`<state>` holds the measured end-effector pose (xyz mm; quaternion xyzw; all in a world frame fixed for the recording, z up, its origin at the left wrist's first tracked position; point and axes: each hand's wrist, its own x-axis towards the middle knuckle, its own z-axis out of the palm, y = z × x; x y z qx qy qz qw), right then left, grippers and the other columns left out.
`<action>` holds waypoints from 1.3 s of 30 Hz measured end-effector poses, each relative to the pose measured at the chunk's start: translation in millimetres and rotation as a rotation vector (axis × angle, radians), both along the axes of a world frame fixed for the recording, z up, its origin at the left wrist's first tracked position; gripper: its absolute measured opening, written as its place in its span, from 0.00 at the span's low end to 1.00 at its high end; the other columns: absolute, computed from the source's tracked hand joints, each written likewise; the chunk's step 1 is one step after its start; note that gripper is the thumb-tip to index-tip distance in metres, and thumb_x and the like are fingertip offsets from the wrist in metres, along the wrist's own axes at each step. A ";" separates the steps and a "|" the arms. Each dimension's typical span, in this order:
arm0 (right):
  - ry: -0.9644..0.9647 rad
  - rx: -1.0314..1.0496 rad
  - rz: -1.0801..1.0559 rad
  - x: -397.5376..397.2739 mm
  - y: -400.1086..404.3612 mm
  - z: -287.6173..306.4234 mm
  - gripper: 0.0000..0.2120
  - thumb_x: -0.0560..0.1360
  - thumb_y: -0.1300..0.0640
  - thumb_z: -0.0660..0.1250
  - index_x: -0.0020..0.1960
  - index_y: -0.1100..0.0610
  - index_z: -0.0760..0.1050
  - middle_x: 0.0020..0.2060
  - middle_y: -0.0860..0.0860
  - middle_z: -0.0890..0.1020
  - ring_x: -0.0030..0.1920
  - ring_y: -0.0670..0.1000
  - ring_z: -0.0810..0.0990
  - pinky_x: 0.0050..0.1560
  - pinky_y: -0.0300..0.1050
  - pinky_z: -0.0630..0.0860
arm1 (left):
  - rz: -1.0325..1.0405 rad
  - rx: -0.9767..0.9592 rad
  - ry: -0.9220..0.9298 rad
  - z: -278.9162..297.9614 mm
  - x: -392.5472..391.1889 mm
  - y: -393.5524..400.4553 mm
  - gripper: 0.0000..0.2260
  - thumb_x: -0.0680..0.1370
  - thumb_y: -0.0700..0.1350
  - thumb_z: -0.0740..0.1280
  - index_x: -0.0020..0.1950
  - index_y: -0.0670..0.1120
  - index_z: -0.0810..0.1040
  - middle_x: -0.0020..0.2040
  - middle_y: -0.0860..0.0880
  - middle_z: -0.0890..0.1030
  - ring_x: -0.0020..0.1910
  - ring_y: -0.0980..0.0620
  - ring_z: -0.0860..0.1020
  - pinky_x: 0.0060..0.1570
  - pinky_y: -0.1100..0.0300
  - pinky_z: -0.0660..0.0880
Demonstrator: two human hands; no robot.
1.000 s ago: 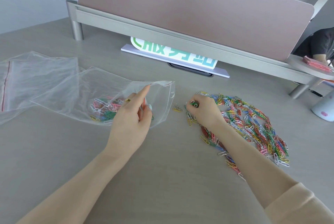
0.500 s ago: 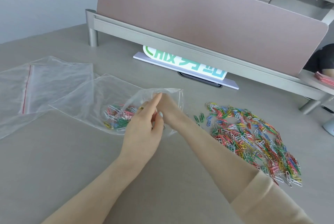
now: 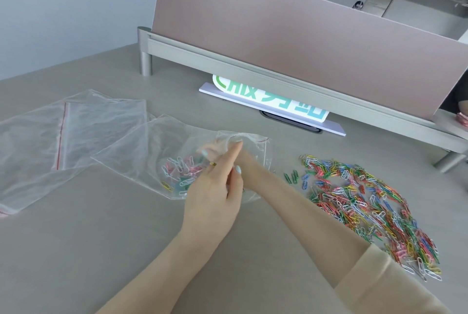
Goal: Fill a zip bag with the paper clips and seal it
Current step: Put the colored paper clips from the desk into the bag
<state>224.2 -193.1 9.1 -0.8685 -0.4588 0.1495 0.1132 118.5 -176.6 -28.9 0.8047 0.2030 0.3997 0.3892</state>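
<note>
Head view, looking down at a grey desk; a clear zip bag lies flat at centre with a small cluster of coloured paper clips already inside; the left hand pinches the edge of the bag's mouth between thumb and fingers, holding it open; the right hand reaches inside the bag, seen blurred through the plastic, so whether its fingers are spread or curled cannot be told; a large loose pile of paper clips lies on the desk to the right, near the forearm; a second clear bag lies flat further left; a pink divider panel stands behind.
</note>
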 end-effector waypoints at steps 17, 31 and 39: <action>-0.254 0.140 0.225 66.7 -16.3 4.0 0.21 0.77 0.59 0.58 0.69 0.52 0.65 0.71 0.48 0.67 0.70 0.50 0.66 0.68 0.44 0.64 | 0.141 0.276 0.702 36.1 11.1 42.1 0.32 0.79 0.41 0.56 0.75 0.55 0.39 0.32 0.51 0.67 0.36 0.46 0.71 0.36 0.57 0.66; 0.173 0.575 0.082 79.5 -46.8 22.0 0.12 0.73 0.67 0.60 0.48 0.54 0.79 0.46 0.45 0.80 0.47 0.41 0.77 0.55 0.31 0.70 | 0.134 0.139 0.476 60.4 22.0 17.2 0.29 0.74 0.41 0.58 0.73 0.56 0.56 0.41 0.51 0.73 0.42 0.47 0.70 0.40 0.57 0.65; 0.062 0.425 -0.047 84.3 -100.6 -25.2 0.10 0.74 0.59 0.60 0.47 0.51 0.79 0.47 0.47 0.82 0.45 0.49 0.79 0.50 0.43 0.73 | 0.145 0.002 0.228 33.8 39.9 -6.1 0.33 0.71 0.36 0.59 0.74 0.54 0.56 0.30 0.47 0.72 0.34 0.44 0.74 0.37 0.51 0.73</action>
